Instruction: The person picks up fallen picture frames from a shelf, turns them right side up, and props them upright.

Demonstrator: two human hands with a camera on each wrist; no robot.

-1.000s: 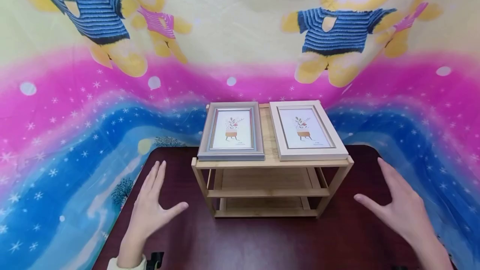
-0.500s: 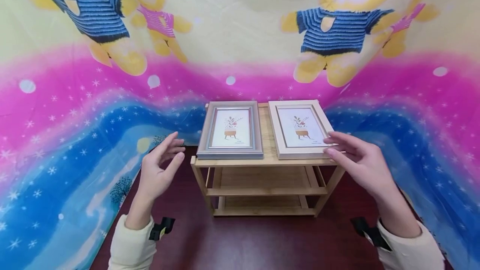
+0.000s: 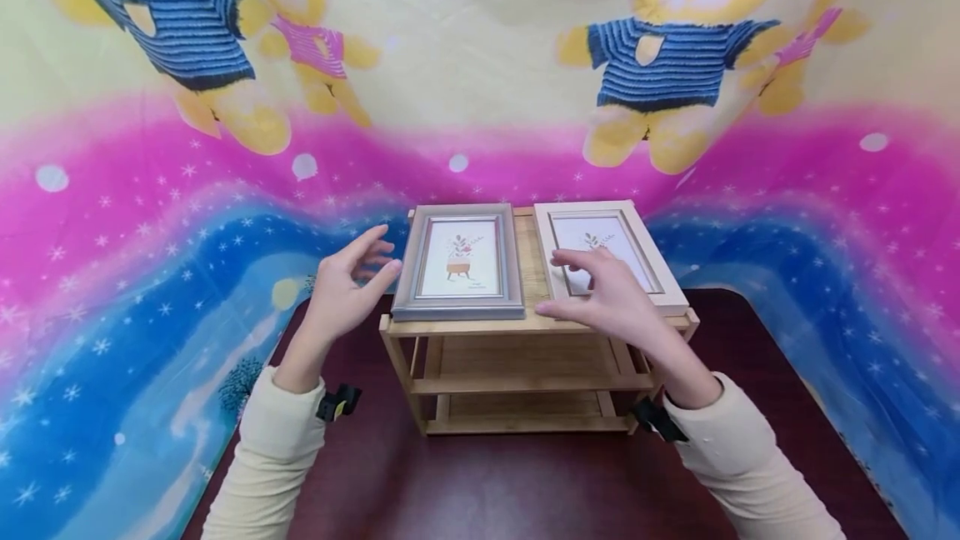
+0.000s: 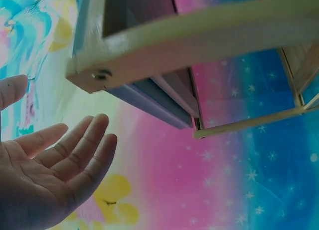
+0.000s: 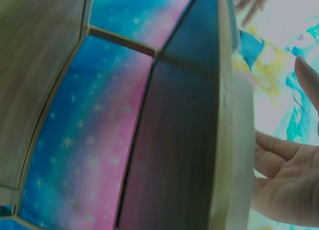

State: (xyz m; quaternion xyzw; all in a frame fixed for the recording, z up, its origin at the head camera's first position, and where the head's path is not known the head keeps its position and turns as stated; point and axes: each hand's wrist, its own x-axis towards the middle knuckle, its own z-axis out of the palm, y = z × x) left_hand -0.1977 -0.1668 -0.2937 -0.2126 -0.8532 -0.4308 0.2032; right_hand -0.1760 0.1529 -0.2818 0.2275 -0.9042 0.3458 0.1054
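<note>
Two picture frames lie side by side on top of a small wooden rack (image 3: pixel 528 327). On the left is the grey picture frame (image 3: pixel 459 307), and on the right the white picture frame (image 3: pixel 667 294); both show a potted-plant print. My left hand (image 3: pixel 347 286) hovers just left of the grey frame, fingers spread and holding nothing. Above the white frame is my right hand (image 3: pixel 603 294), thumb and fingers apart, covering part of its print. In the left wrist view, the palm of my left hand (image 4: pixel 55 175) faces up beside the rack's corner.
The rack has two lower shelves (image 3: pixel 532 357) and stands on a dark red table (image 3: pixel 487 482). A cloth backdrop (image 3: pixel 465 48) printed with bears hangs close behind and around the table.
Both hands have come inward and up from wide beside the rack. The right hand has passed leftward over the white frame; the left has neared the grey frame. Neither frame has visibly moved.
</note>
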